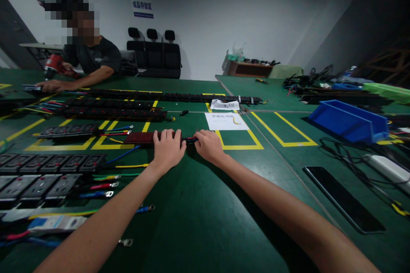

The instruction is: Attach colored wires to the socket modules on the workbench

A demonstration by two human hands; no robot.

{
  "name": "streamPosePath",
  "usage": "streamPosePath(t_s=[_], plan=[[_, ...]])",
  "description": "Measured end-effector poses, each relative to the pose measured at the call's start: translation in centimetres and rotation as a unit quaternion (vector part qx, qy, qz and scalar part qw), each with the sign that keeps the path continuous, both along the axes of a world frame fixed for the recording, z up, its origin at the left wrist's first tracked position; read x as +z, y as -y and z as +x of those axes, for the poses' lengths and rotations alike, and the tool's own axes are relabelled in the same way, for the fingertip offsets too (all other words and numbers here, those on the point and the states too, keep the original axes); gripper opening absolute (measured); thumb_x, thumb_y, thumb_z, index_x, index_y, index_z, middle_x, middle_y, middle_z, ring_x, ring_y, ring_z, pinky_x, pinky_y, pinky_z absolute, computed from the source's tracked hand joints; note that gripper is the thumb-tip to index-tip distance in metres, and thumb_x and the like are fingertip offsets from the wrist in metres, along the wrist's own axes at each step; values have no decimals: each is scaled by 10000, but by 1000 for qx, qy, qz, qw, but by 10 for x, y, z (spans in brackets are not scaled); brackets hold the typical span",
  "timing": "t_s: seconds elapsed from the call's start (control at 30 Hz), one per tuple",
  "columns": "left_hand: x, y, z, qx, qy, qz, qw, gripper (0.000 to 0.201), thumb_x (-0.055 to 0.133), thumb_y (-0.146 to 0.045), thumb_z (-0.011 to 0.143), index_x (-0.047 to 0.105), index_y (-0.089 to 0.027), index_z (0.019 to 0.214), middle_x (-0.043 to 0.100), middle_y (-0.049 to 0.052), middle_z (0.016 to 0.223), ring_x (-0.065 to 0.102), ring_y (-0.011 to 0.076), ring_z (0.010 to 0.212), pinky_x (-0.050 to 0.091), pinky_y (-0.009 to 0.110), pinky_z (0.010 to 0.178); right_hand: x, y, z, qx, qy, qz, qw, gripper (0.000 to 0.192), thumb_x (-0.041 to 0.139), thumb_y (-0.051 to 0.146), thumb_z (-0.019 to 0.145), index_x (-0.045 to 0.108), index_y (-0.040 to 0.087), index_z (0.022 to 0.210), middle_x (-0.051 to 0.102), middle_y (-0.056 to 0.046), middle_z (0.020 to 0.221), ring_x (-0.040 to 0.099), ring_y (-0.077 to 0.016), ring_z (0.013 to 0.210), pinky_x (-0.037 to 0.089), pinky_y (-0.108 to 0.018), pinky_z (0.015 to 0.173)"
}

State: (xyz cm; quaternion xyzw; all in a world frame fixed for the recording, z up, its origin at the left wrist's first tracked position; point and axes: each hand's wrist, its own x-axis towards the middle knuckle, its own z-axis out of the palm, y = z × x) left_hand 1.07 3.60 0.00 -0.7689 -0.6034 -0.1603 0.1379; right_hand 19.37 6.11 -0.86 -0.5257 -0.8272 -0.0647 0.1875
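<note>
My left hand [168,148] lies over the right part of a dark red socket strip [139,137], its fingers bent across the top and gripping it. My right hand [209,144] is closed on dark wires [189,140] at the strip's right end, with a little red showing among them; the fingertips are partly hidden. The two hands are close together, a short gap apart. From the strip's left end come blue and yellow wires. A white paper sheet [224,122] with printed characters lies just beyond my right hand.
Several black socket strips [54,163] with ring-terminal wires lie at left. Longer strips [179,97] run across behind. A co-worker [92,57] at far left holds a red power drill [54,66]. A phone [342,198], a blue bin [349,121] and cables [349,158] are at right.
</note>
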Motion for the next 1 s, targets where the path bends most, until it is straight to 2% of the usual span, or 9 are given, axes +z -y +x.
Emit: streamPosePath(t_s=[1.0], plan=[[2,0,1,-1,10,-19,1000,486,393,-414,1013,613,-155,1360,650,208,1312,549,386,1261,318,687,1144,1,0,0,-2,0,-6,1000,232,499,166,969,715,185,1052,729,-90,1028,634,-219,948,397,-326,812]])
